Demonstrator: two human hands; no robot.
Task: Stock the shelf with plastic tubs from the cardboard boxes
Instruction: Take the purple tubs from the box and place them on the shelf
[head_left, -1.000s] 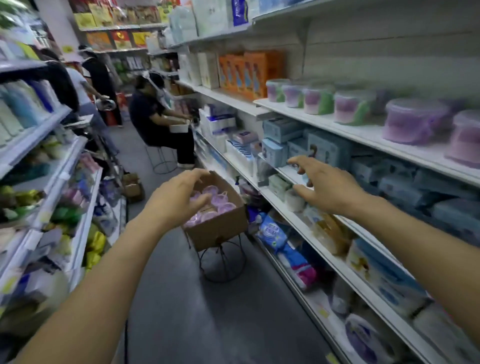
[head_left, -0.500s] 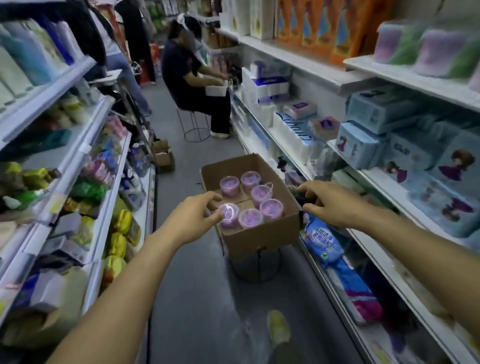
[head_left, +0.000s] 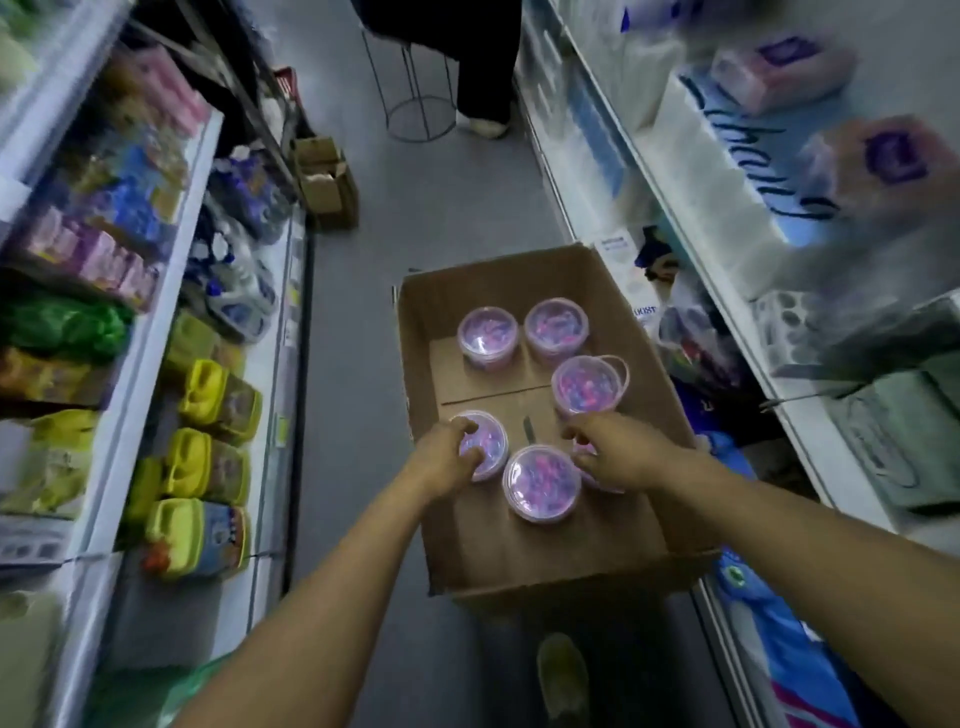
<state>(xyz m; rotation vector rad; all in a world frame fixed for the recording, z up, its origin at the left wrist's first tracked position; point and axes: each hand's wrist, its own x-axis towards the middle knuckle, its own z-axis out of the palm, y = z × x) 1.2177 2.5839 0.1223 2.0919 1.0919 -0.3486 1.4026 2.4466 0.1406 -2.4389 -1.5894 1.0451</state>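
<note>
Tubs (head_left: 540, 483) — fingers (head_left: 464, 427) on two

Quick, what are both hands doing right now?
Left hand: grips a tub in the box.
Right hand: over another tub; grip cannot be told.

box: open cardboard box (head_left: 519, 551), six clear-lidded tubs (head_left: 540, 483) on its bottom
floor: grey aisle floor (head_left: 363, 312), small carton (head_left: 324, 182) and wire stool (head_left: 415, 104) on it
</note>
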